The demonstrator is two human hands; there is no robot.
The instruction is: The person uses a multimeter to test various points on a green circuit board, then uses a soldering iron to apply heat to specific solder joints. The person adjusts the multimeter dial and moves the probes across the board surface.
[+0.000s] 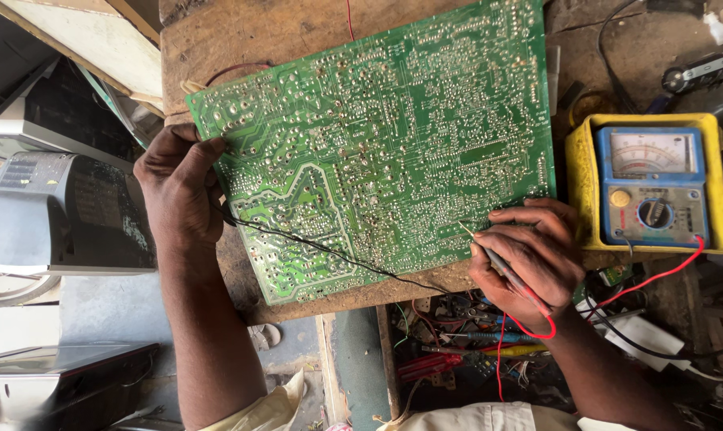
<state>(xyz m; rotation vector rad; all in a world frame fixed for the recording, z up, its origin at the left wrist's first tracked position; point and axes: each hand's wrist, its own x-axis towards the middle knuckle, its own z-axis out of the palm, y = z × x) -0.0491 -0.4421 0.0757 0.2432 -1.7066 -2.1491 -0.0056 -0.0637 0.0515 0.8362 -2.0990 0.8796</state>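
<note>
1. The board (385, 144), a large green circuit board, lies solder side up on a worn wooden desk (242, 32), tilted across it with its near corner reaching the desk's front edge.
2. The left hand (178, 187) rests on the board's left edge, fingers curled shut around a black probe whose lead (329, 251) trails across the board toward the right.
3. The right hand (529, 255) sits at the board's lower right edge, closed in a pen grip on the red probe (497, 259), its metal tip touching the solder side.
4. A red lead (657, 278) runs from that probe to the meter (653, 183), a blue analogue meter in a yellow case, just right of the board.
5. The board looks stiff, thin and light, but uneven in weight if parts hang beneath. Its solder points are likely sharp and its traces easy to scratch, so I judge it fragile.
6. The bare edges and corners seem the safest places to take hold, as the left hand's side shows; flat pressure in the middle could flex it.
7. The probes are slim and smooth, likely slippery, so a pinch near the tip suits them.
8. Loose wires and tools (457, 335) lie below the desk edge.
</note>
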